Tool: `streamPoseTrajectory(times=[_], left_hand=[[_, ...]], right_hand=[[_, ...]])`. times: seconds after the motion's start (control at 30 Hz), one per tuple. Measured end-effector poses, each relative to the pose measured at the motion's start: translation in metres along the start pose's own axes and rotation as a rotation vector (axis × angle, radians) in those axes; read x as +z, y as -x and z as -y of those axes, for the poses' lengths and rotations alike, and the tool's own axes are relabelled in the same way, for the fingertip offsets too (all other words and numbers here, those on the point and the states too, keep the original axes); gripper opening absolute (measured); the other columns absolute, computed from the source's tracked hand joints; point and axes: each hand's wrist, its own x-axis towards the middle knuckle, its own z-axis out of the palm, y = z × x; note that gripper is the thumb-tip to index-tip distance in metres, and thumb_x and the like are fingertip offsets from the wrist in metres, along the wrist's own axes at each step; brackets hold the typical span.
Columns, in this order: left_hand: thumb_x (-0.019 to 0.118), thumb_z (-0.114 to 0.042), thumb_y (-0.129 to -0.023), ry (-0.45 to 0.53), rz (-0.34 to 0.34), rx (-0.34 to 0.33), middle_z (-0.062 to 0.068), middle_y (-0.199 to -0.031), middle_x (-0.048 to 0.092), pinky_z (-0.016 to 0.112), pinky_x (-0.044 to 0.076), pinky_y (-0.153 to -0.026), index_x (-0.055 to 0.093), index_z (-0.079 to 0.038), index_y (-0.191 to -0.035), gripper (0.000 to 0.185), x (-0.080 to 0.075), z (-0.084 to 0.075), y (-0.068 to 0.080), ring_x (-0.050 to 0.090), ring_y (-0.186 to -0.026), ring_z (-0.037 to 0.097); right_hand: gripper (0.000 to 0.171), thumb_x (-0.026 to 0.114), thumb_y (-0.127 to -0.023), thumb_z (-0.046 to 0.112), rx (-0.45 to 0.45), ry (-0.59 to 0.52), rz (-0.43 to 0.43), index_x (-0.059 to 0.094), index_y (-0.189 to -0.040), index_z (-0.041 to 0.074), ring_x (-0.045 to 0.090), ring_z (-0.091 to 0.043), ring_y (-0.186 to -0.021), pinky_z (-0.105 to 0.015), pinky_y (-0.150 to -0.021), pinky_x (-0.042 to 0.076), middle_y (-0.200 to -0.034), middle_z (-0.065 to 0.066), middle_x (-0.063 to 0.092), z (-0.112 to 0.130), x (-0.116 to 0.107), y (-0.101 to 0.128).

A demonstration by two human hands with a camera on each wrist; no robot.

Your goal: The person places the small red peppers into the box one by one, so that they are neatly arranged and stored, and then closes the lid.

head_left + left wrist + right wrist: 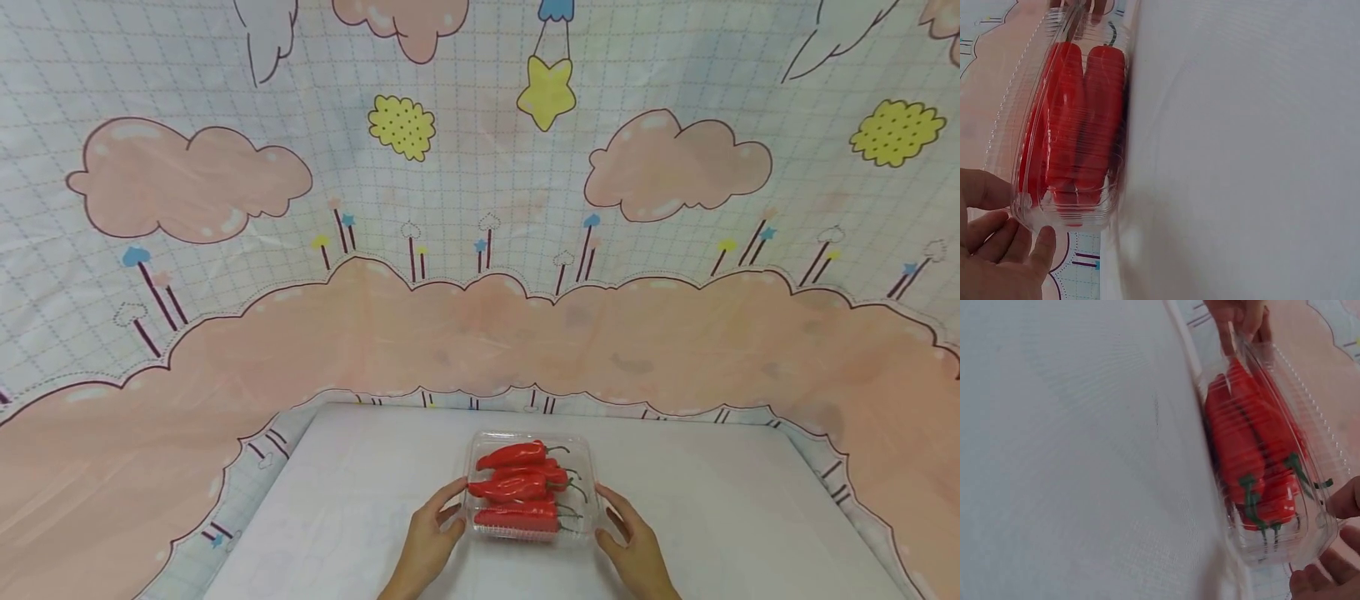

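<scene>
A clear plastic clamshell box (589, 463) with ribbed walls sits near the middle of the white tabletop, its lid apparently down. Several red peppers (517, 486) with green stems lie inside, stems pointing right. My left hand (429, 537) grips the box's left end, thumb low and forefinger higher; the left wrist view shows these fingers (985, 189) at the box corner. At the opposite end, my right hand (639, 546) holds the box the same way, with its thumb and fingers around the corner. Parts of both hands' fingers are hidden behind the box in the head view.
The white table (750, 500) extends to both sides of the box. Behind it and at its sides hangs a patterned cloth (480, 342) with pink clouds and stars. The table's back edge lies a short way beyond the box.
</scene>
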Motion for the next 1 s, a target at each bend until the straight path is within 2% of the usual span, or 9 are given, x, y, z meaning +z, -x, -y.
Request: streamPoseTrajectory(times=[0.17, 0.27, 0.37, 0.47, 0.6, 0.7, 0.83, 1.0], left_hand=[[0.057, 0.009, -0.080, 0.007, -0.002, -0.057, 0.017, -0.140, 0.046, 0.034, 0.050, -0.096, 0.053, -0.005, -0.128, 0.050, 0.000, 0.001, 0.001, 0.043, -0.130, 0.035], [0.059, 0.002, -0.082, -0.040, -0.009, -0.086, 0.016, -0.138, 0.046, 0.028, 0.053, -0.090, 0.057, -0.006, -0.123, 0.042, -0.001, 0.002, 0.001, 0.048, -0.125, 0.034], [0.060, -0.005, -0.084, -0.114, -0.008, -0.108, 0.011, -0.123, 0.056, 0.020, 0.054, -0.078, 0.059, -0.011, -0.120, 0.037, -0.002, 0.004, 0.001, 0.059, -0.107, 0.019], [0.058, -0.010, -0.087, -0.152, 0.035, -0.134, 0.003, -0.097, 0.061, 0.016, 0.049, -0.062, 0.056, -0.013, -0.123, 0.036, -0.004, 0.005, 0.000, 0.058, -0.079, 0.004], [0.054, -0.010, -0.089, -0.098, 0.117, -0.173, -0.001, -0.073, 0.057, 0.016, 0.041, -0.047, 0.049, -0.012, -0.129, 0.040, -0.006, 0.004, 0.001, 0.049, -0.056, -0.001], [0.052, -0.010, -0.090, -0.065, 0.141, -0.197, -0.004, -0.065, 0.054, 0.016, 0.038, -0.042, 0.047, -0.013, -0.130, 0.041, -0.007, 0.004, 0.001, 0.047, -0.049, 0.000], [0.051, -0.011, -0.091, -0.044, 0.158, -0.213, -0.004, -0.061, 0.054, 0.017, 0.037, -0.040, 0.046, -0.014, -0.131, 0.041, -0.007, 0.005, 0.001, 0.045, -0.046, 0.001], [0.051, -0.010, -0.091, 0.009, 0.164, -0.233, -0.002, -0.059, 0.053, 0.017, 0.039, -0.040, 0.044, -0.012, -0.132, 0.041, -0.006, 0.005, 0.001, 0.045, -0.045, 0.002]], right_hand=[[0.054, 0.060, -0.079, -0.007, 0.006, -0.023, -0.018, 0.052, -0.130, 0.010, 0.030, 0.027, -0.115, -0.006, -0.100, 0.037, -0.142, -0.011, 0.040, -0.002, 0.002, 0.001], [0.047, 0.060, -0.082, -0.004, 0.021, -0.004, -0.036, 0.055, -0.127, 0.006, 0.033, 0.024, -0.112, -0.007, -0.097, 0.040, -0.140, -0.013, 0.041, -0.001, 0.002, 0.001], [0.042, 0.059, -0.085, 0.002, 0.056, 0.072, -0.049, 0.056, -0.126, 0.010, 0.043, 0.016, -0.104, -0.013, -0.089, 0.049, -0.128, -0.010, 0.052, 0.001, 0.002, 0.001], [0.039, 0.058, -0.089, 0.011, 0.138, 0.114, -0.027, 0.056, -0.127, 0.016, 0.052, 0.006, -0.082, -0.017, -0.069, 0.050, -0.102, -0.002, 0.061, 0.002, 0.001, 0.000], [0.041, 0.053, -0.092, 0.017, 0.253, 0.092, 0.056, 0.049, -0.133, 0.023, 0.044, -0.003, -0.054, -0.019, -0.051, 0.040, -0.068, 0.002, 0.053, 0.002, 0.000, -0.001], [0.044, 0.051, -0.093, 0.015, 0.284, 0.043, 0.104, 0.045, -0.136, 0.025, 0.039, -0.006, -0.046, -0.020, -0.045, 0.036, -0.055, 0.002, 0.045, 0.001, -0.002, -0.001], [0.047, 0.050, -0.094, 0.012, 0.288, -0.021, 0.151, 0.041, -0.138, 0.024, 0.040, -0.006, -0.043, -0.020, -0.043, 0.037, -0.053, 0.001, 0.046, -0.002, -0.005, -0.001], [0.049, 0.048, -0.094, 0.009, 0.252, -0.066, 0.223, 0.035, -0.141, 0.016, 0.043, -0.005, -0.044, -0.018, -0.042, 0.040, -0.055, 0.001, 0.049, -0.005, -0.009, -0.003]])
